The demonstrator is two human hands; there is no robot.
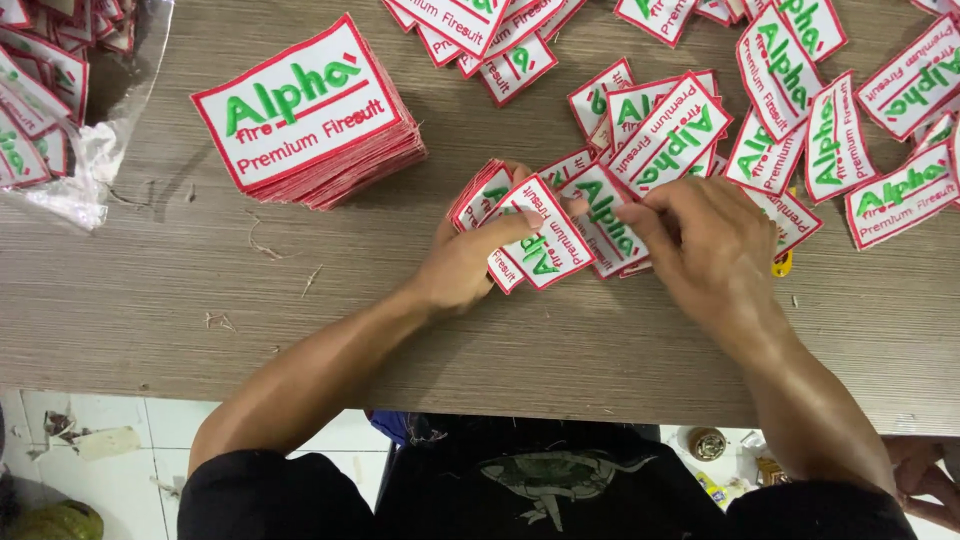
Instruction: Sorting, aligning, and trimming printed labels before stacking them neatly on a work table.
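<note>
My left hand [470, 262] holds a small bunch of white embroidered patches [545, 232] with red borders and green lettering, fanned just above the wooden table [200, 300]. My right hand [705, 240] pinches the edge of another such patch [607, 212] lying beside that bunch, fingers closed on it. Loose patches [830, 140] of the same kind are scattered across the table beyond and to the right of my right hand. A neat tall stack of patches [310, 115] stands to the upper left of my left hand.
A clear plastic bag [90, 150] with more patches lies at the table's far left. A small yellow object [782, 264] peeks out beside my right hand. Below the table's front edge are a tiled floor [120, 450] and small items.
</note>
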